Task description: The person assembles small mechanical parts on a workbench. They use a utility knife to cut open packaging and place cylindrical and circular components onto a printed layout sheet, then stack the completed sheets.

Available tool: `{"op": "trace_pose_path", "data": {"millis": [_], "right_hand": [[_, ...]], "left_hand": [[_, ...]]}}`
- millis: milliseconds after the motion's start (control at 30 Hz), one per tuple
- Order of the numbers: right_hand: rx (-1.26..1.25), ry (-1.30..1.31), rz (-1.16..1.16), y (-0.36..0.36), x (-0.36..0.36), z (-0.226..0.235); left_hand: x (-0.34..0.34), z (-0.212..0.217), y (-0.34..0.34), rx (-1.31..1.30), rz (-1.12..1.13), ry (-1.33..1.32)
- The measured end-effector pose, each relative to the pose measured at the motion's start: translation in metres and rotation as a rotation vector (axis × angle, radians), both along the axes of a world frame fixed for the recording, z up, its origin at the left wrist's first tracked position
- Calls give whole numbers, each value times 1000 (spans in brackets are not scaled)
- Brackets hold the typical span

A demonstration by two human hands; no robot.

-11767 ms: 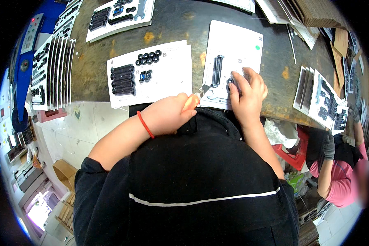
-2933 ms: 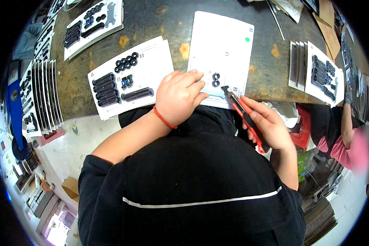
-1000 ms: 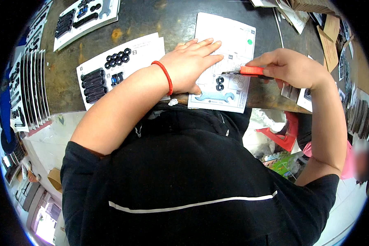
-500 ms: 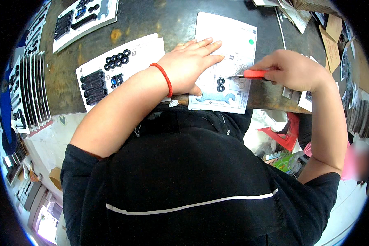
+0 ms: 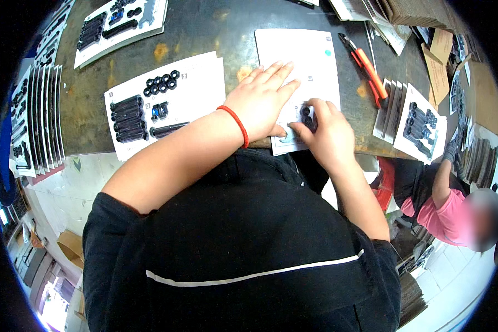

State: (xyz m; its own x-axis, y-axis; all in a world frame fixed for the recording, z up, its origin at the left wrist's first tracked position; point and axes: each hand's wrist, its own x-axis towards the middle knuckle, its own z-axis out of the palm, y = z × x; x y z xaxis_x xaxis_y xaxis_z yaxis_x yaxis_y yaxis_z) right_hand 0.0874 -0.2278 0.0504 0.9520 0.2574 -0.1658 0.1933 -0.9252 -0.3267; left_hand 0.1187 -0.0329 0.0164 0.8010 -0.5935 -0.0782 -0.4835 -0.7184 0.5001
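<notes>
My left hand [image 5: 263, 99] lies flat with its fingers spread on a white printed card [image 5: 296, 47] with a small blue-green dot. My right hand [image 5: 333, 133] is on the lower part of the same card, thumb and fingers curled around a small group of black nuts [image 5: 306, 112], partly hidden by the hand. Part of a printed wrench picture shows between my hands. An orange and black utility knife [image 5: 368, 69] lies on the table to the right of the card, out of both hands.
To the left, a card [image 5: 199, 72] carries black bolts and nuts. Another packed card [image 5: 119, 27] lies at the far left. Small packed cards [image 5: 418, 124] lean at the right edge, near cardboard stacks [image 5: 420, 14]. A person in pink [image 5: 442, 216] is at the right.
My right hand has put the utility knife down on the table and come left to the nuts. The card has shifted slightly; my left hand still presses on it.
</notes>
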Motion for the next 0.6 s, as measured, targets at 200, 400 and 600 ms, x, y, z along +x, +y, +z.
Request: {"op": "trace_pose_path", "data": {"millis": [200,400,600], "right_hand": [[140,97,149,-12,23,-12],[243,293,110,-19,39,-4],[247,287,136,-21,38,-6]], "left_hand": [[0,1,3,-3,-5,-1],[0,2,3,-17,-6,23],[-1,3,2,0,-1,24]]}}
